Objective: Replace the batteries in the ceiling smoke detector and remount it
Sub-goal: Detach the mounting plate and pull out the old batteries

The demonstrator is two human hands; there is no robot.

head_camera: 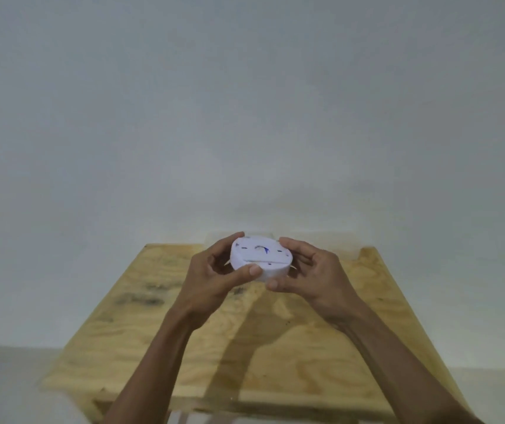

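A round white smoke detector (pixel 260 255) is held in the air in front of me, its flat face up with small slots and a blue mark on it. My left hand (pixel 214 276) grips its left side, thumb on the front rim. My right hand (pixel 309 270) grips its right side, thumb under the front edge. Both arms reach up from the bottom of the view. No batteries are visible.
A plywood panel (pixel 153 332) with dark smudges lies behind and under the hands, its edges at left, right and bottom. A plain grey-white surface (pixel 245 117) fills the upper view.
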